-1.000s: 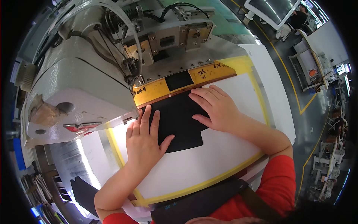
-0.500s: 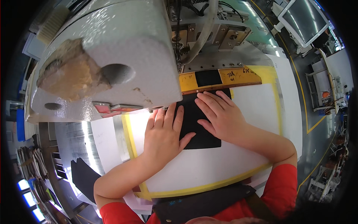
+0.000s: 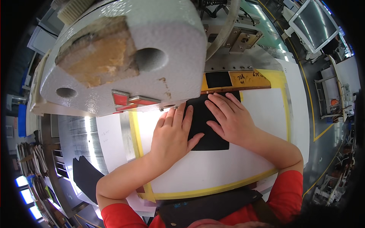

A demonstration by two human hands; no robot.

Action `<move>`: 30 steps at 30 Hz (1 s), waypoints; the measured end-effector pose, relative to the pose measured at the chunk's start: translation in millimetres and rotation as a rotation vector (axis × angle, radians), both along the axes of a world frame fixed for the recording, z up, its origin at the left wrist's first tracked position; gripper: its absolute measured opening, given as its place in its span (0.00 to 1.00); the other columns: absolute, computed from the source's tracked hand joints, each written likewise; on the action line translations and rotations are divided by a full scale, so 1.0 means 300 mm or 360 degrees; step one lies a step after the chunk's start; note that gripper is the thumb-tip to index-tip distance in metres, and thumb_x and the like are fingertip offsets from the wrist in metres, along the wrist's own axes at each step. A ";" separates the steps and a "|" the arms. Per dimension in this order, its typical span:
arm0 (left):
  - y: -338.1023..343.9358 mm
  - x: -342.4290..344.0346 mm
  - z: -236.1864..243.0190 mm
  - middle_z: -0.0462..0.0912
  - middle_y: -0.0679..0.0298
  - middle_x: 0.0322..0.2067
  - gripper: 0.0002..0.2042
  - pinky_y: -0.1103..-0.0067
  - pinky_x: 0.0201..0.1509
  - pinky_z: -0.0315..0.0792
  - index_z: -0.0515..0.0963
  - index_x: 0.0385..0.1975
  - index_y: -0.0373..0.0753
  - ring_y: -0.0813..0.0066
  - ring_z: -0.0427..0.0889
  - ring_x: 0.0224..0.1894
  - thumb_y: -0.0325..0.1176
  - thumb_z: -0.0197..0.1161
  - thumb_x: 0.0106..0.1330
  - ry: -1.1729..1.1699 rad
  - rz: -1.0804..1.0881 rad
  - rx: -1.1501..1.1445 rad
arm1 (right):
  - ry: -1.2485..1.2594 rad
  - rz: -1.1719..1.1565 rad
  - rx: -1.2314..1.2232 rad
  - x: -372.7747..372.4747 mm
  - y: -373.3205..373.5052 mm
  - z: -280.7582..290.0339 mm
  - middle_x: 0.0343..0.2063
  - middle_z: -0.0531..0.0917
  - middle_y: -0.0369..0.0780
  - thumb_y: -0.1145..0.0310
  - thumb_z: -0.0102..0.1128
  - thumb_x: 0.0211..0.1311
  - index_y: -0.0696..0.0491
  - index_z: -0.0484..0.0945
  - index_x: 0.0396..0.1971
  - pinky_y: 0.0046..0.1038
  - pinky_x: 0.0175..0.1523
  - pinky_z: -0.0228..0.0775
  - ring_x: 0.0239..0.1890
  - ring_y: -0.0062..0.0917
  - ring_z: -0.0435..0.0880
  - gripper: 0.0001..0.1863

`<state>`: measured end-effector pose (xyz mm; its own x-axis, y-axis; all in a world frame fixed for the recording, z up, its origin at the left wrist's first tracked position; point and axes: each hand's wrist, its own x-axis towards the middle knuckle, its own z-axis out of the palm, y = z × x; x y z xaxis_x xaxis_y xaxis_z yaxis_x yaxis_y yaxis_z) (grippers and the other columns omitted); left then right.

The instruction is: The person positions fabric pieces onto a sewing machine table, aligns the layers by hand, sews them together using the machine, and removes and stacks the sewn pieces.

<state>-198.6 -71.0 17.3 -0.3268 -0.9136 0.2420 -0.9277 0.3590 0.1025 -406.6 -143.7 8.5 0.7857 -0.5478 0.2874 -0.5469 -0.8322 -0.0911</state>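
Observation:
A flat black piece of material [image 3: 208, 141], fabric or leather I cannot tell, lies on the white work sheet. My left hand [image 3: 170, 131] rests palm down over its left edge, fingers stretched out and thumb apart, fingertips close to the machine head's lower edge. Flat on the right side of the piece, my right hand [image 3: 232, 119] has its fingers extended toward the yellow guide bar [image 3: 249, 80]. The piece's far edge meets that bar. A black patch [image 3: 218, 79] sits on the bar. The grey machine head [image 3: 167, 81] hides what lies beneath it.
Yellow tape [image 3: 213, 193] borders the white work sheet [image 3: 197, 173]. More black pieces [image 3: 86, 176] lie at the lower left, beside a metal surface [image 3: 81, 140]. A screen [image 3: 313, 24] stands at the far right, near a wheeled rack [image 3: 327, 89].
The machine head appears farther right and lower in the picture, as the view has shifted. Both hands stay on the black piece with hardly any change in their pose.

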 end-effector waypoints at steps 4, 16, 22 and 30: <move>0.000 -0.002 -0.001 0.71 0.50 0.56 0.34 0.69 0.54 0.70 0.71 0.58 0.33 0.56 0.75 0.53 0.55 0.61 0.59 0.0009 0.0001 0.0017 | 0.0059 0.0014 0.0035 -0.008 -0.009 0.013 0.58 0.72 0.43 0.58 0.64 0.56 0.58 0.72 0.56 0.41 0.67 0.57 0.61 0.33 0.71 0.29; 0.002 0.004 0.007 0.70 0.50 0.58 0.35 0.66 0.55 0.69 0.71 0.58 0.35 0.52 0.74 0.58 0.52 0.67 0.54 0.0086 0.0040 0.0104 | 0.0075 0.0077 0.0041 -0.016 -0.018 0.012 0.60 0.71 0.44 0.57 0.63 0.57 0.58 0.71 0.57 0.42 0.68 0.55 0.62 0.34 0.71 0.31; 0.000 0.002 0.006 0.70 0.50 0.58 0.35 0.66 0.55 0.69 0.71 0.58 0.35 0.53 0.74 0.58 0.51 0.67 0.54 0.0061 0.0019 0.0070 | 0.0055 0.0111 0.0023 -0.020 -0.023 0.010 0.57 0.73 0.49 0.55 0.59 0.60 0.61 0.73 0.54 0.41 0.68 0.54 0.60 0.36 0.72 0.29; 0.012 0.001 0.013 0.71 0.51 0.57 0.34 0.69 0.51 0.71 0.72 0.57 0.36 0.58 0.77 0.49 0.50 0.68 0.53 -0.0013 0.0081 0.0025 | -0.0007 0.0161 0.0027 -0.024 -0.030 0.005 0.58 0.72 0.46 0.58 0.63 0.57 0.59 0.72 0.55 0.42 0.66 0.58 0.61 0.35 0.72 0.30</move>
<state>-198.3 -67.3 21.1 -0.2814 -0.9329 0.2250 -0.9456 0.3094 0.1004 -414.0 -152.7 10.2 0.8361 -0.4705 0.2821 -0.4596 -0.8815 -0.1080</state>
